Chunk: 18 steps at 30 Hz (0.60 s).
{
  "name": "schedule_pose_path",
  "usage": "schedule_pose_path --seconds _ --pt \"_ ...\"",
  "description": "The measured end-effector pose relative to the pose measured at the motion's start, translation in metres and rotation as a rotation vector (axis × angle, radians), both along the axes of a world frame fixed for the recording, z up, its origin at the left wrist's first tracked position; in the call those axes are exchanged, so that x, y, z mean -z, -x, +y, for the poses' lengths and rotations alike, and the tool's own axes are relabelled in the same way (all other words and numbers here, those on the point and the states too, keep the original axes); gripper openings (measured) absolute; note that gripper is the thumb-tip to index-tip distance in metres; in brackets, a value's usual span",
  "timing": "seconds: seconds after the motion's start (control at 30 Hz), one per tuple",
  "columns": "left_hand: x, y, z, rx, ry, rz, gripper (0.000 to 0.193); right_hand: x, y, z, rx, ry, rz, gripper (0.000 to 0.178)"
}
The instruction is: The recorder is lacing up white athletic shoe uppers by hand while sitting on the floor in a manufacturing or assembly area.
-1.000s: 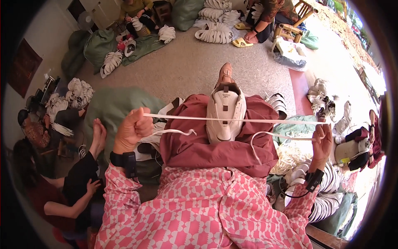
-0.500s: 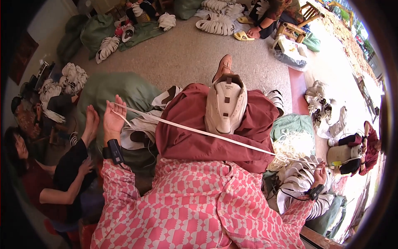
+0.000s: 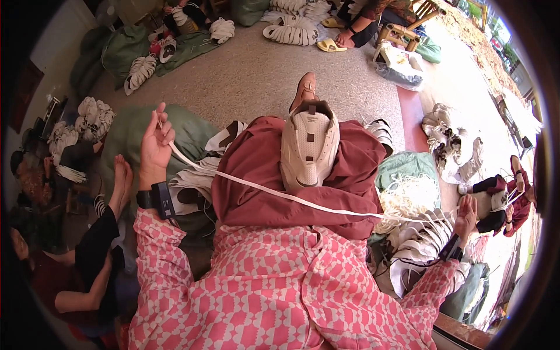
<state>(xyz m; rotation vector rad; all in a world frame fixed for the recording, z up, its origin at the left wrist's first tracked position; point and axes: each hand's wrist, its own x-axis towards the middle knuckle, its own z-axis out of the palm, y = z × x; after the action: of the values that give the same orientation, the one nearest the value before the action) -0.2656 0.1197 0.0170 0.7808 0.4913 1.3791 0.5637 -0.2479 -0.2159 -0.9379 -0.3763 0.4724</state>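
A long white shoelace (image 3: 262, 189) stretches between my two hands with a slight sag. At its left end my left hand (image 3: 156, 146), raised beside the green sack, has its fingers curled closed on the lace. My right hand (image 3: 465, 217) is out to the right above a stack of shoe uppers; the lace's other end runs to it, though its grip is small and partly hidden. On the maroon cloth (image 3: 245, 169) over my lap sits a beige shoe upper (image 3: 312, 146), toe toward me, without lacing in its eyelets. The lace crosses in front of its toe.
A heap of white laces (image 3: 408, 195) lies on green cloth at right, beside stacked shoe uppers (image 3: 417, 239). A green sack (image 3: 137, 131) and more uppers (image 3: 195, 181) are at left. A seated person (image 3: 76, 268) is close on my left; others sit farther off.
My left hand has risen and its fingers have curled on the lace. My right hand has moved up and outward. The lace has gone from taut to slightly sagging.
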Motion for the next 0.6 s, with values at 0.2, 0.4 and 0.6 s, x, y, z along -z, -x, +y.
schedule_pose_path --seconds 0.2,0.4,0.6 --pt "0.024 -0.138 -0.016 0.392 -0.164 0.642 0.017 -0.166 0.302 0.188 -0.542 0.217 -0.244 0.027" --pt "0.067 -0.205 -0.026 0.599 -0.554 0.907 0.013 -0.133 0.400 0.212 -0.915 0.284 -0.636 0.011" --pt "0.076 -0.215 -0.031 0.501 -0.828 1.093 0.013 -0.116 0.404 0.224 -0.666 0.256 -0.939 0.015"
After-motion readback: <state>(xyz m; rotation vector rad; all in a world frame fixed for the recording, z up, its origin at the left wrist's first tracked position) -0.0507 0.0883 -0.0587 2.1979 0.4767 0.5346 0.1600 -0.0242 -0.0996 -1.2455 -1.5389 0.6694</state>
